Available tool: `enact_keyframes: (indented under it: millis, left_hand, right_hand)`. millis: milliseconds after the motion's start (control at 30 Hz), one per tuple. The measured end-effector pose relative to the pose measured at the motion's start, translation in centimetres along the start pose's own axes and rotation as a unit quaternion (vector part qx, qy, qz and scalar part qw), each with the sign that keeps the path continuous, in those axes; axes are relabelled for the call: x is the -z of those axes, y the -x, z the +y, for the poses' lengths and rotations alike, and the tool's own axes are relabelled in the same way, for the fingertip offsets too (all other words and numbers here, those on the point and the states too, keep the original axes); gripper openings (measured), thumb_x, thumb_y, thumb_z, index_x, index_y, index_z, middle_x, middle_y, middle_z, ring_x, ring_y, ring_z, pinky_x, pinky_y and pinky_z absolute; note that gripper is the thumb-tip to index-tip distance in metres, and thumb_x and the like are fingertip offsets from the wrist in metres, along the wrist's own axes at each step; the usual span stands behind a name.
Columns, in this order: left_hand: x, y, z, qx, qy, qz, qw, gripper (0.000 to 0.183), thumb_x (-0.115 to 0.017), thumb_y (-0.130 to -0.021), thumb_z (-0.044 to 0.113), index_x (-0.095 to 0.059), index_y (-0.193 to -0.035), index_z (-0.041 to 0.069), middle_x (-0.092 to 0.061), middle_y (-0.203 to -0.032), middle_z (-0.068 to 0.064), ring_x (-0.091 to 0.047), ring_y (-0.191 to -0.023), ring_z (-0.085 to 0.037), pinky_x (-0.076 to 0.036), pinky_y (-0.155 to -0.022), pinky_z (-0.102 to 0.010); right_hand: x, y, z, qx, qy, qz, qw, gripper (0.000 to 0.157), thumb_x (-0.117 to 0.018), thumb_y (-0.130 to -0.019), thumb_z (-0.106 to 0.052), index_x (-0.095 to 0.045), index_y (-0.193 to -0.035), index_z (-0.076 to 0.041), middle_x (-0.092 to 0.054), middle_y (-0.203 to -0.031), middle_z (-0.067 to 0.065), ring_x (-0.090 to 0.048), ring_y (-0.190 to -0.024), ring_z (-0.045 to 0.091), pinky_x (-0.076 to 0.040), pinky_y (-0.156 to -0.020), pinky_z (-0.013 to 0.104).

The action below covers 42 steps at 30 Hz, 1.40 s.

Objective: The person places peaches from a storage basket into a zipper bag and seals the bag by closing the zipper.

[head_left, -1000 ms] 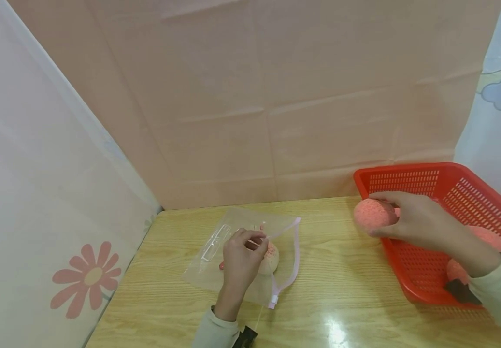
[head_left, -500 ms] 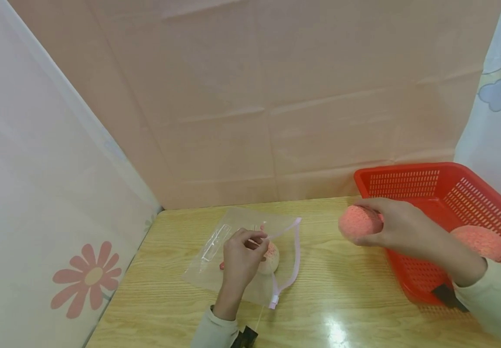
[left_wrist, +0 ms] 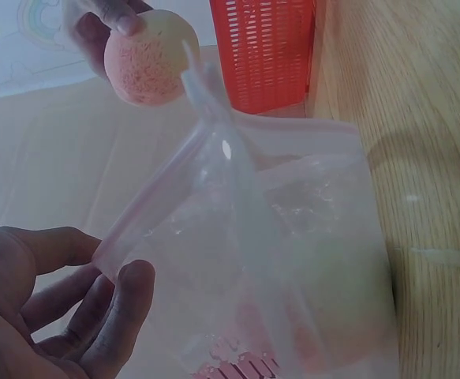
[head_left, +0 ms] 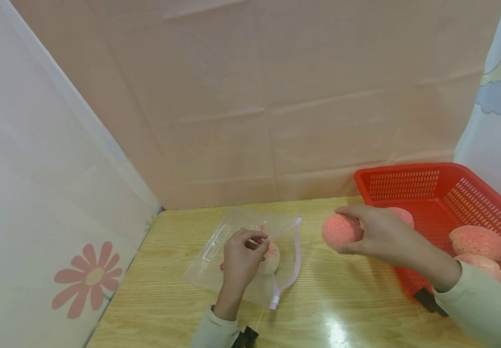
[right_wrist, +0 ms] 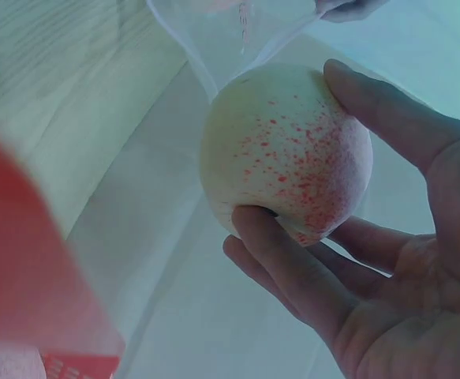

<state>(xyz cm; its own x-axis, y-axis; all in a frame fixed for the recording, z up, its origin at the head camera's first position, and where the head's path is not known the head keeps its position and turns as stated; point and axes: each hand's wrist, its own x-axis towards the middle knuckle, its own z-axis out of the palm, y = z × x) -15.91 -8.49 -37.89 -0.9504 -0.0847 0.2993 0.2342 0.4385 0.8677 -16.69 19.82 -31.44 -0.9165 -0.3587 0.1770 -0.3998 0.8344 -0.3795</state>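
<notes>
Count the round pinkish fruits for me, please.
5 visible: one fruit in the right hand, one inside the clear bag, three in the red basket. More may be hidden.

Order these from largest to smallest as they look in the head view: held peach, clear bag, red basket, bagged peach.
1. Red basket
2. Clear bag
3. Held peach

Unranked: bagged peach, partly hidden behind the left hand.
</notes>
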Motion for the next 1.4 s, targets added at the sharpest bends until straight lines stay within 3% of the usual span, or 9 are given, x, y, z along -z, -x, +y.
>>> enact_keyframes:
  millis: [300, 600, 1033, 1400]
  left_hand:
    - [-0.1, 0.0, -0.2, -0.017, -0.008, 0.009, 0.9998, 0.005, -0.074, -0.079, 0.006, -0.074, -0.083, 0.009, -0.063, -0.077, -0.006, -0.063, -0.061, -0.008, -0.053, -0.048, -0.018]
    - [-0.3, 0.0, -0.2, -0.012, -0.011, 0.012, 0.9998, 0.006, -0.075, -0.079, 0.006, -0.073, -0.082, 0.01, -0.063, -0.077, -0.005, -0.062, -0.06, -0.007, -0.053, -0.048, -0.018]
    - [-0.3, 0.0, -0.1, -0.011, -0.011, 0.009, 0.9998, 0.006, -0.075, -0.078, 0.005, -0.074, -0.081, 0.011, -0.063, -0.077, -0.005, -0.062, -0.061, -0.009, -0.054, -0.049, -0.017]
    - [-0.5, 0.1, -0.2, -0.021, -0.032, 0.017, 0.9991, 0.006, -0.075, -0.078, 0.006, -0.075, -0.08, 0.012, -0.064, -0.076, -0.004, -0.063, -0.06, -0.007, -0.053, -0.05, -0.016]
  right_hand:
    - [-1.6, -0.2, -0.9, 0.01, -0.021, -0.006, 1.0, 0.071, -0.083, -0.065, -0.038, -0.059, -0.127, -0.012, -0.067, -0.12, 0.003, -0.063, -0.108, 0.025, -0.052, -0.085, 0.045]
    - [-3.7, -0.7, -1.6, 0.022, -0.042, 0.004, 0.999, 0.069, -0.084, -0.064, -0.037, -0.062, -0.124, -0.009, -0.067, -0.12, 0.005, -0.062, -0.111, 0.028, -0.05, -0.092, 0.048]
    - [-6.2, -1.5, -2.0, 0.005, -0.057, -0.017, 0.998, 0.071, -0.084, -0.063, -0.036, -0.06, -0.125, -0.008, -0.067, -0.119, 0.007, -0.062, -0.11, 0.029, -0.051, -0.092, 0.049]
    - [-8.1, -2.2, -2.7, 0.018, -0.067, -0.006, 0.998, 0.07, -0.086, -0.062, -0.031, -0.062, -0.122, -0.005, -0.067, -0.118, 0.009, -0.063, -0.108, 0.03, -0.052, -0.09, 0.049]
